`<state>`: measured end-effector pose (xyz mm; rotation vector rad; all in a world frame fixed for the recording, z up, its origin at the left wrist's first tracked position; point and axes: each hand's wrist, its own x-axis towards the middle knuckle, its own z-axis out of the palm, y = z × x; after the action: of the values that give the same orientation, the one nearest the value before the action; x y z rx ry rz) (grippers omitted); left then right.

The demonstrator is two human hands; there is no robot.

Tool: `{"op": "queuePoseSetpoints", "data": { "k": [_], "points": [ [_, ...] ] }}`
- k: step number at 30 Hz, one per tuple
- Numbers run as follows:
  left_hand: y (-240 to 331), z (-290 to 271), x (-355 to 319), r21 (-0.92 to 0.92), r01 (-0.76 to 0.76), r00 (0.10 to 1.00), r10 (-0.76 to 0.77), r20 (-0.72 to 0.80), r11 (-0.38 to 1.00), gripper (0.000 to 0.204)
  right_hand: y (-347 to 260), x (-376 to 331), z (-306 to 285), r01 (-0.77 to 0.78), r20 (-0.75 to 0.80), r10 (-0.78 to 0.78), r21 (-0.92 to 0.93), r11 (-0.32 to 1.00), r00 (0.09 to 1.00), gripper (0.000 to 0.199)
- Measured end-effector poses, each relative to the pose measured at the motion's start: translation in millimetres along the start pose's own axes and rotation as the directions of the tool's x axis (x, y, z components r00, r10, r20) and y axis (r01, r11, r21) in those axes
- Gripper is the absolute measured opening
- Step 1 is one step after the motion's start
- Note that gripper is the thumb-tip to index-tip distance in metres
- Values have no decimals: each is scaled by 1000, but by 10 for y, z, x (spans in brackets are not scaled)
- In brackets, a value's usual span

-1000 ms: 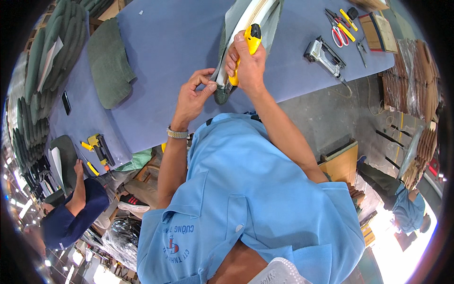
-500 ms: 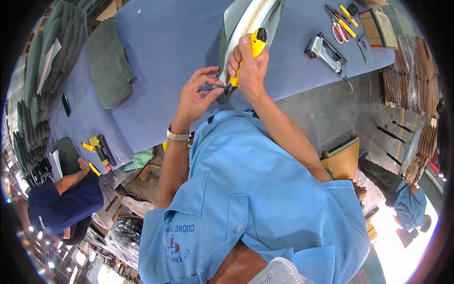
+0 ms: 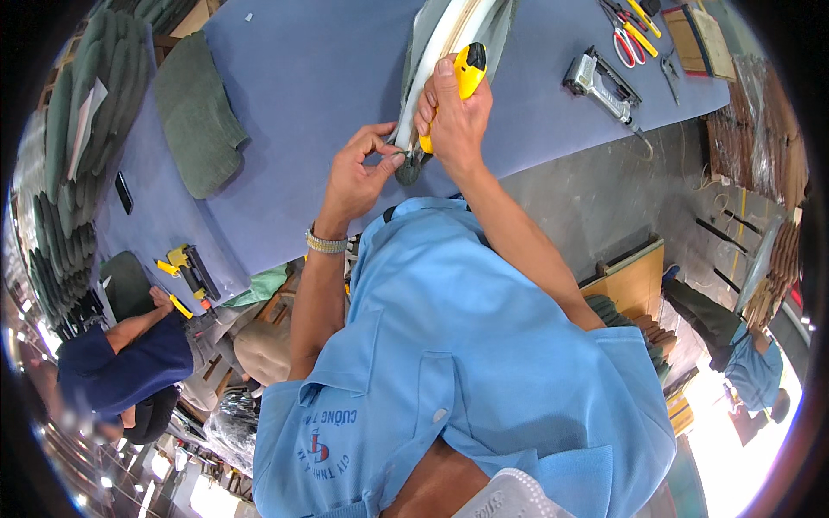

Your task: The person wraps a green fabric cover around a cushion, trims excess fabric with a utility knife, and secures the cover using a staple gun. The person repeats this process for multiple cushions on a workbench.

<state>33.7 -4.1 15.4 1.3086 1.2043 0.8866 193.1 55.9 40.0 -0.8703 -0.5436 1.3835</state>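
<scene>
A curved piece with a white padded strip (image 3: 439, 59) and grey-green fabric (image 3: 408, 174) along its edges lies on the table, its narrow end toward me. My right hand (image 3: 462, 125) is closed around a yellow utility knife (image 3: 471, 72) with a black end cap. The knife's lower end reaches down beside the narrow tip; its blade is too small to make out. Thumb and finger of my left hand (image 3: 356, 180) pinch the fabric edge just left of that tip.
Blue cloth covers the table (image 3: 302, 104). At right lie a staple gun (image 3: 603, 86), red-handled pliers (image 3: 629, 47) and a box (image 3: 698, 43). Left are a green cushion (image 3: 199, 112), a phone (image 3: 124, 193), a yellow staple gun (image 3: 192, 272) and a co-worker (image 3: 129, 363).
The view has shifted slightly. My left fingers still pinch the fabric, a little higher at the tip, and the knife in my right hand has moved slightly up and left.
</scene>
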Motion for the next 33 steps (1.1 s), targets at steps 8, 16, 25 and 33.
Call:
{"op": "queuePoseSetpoints", "data": {
  "k": [8, 16, 25, 33],
  "points": [
    [-59, -45, 19, -75, 92, 993, -86, 80, 993, 10, -10, 139, -73, -12, -88, 15, 34, 999, 996, 22],
    [-61, 2, -9, -259, 96, 995, -90, 34, 961, 9, -46, 196, -109, -85, -65, 91, 97, 992, 994, 24],
    [-99, 216, -208, -254, -137, 989, 119, -84, 958, 16, -164, 134, 32, -55, 48, 56, -12, 998, 997, 23],
    [-66, 484, -240, 177, -152, 934, 200, -295, 972, 65, -252, 199, 178, 11, 80, -17, 70, 997, 997, 20]
  ]
}}
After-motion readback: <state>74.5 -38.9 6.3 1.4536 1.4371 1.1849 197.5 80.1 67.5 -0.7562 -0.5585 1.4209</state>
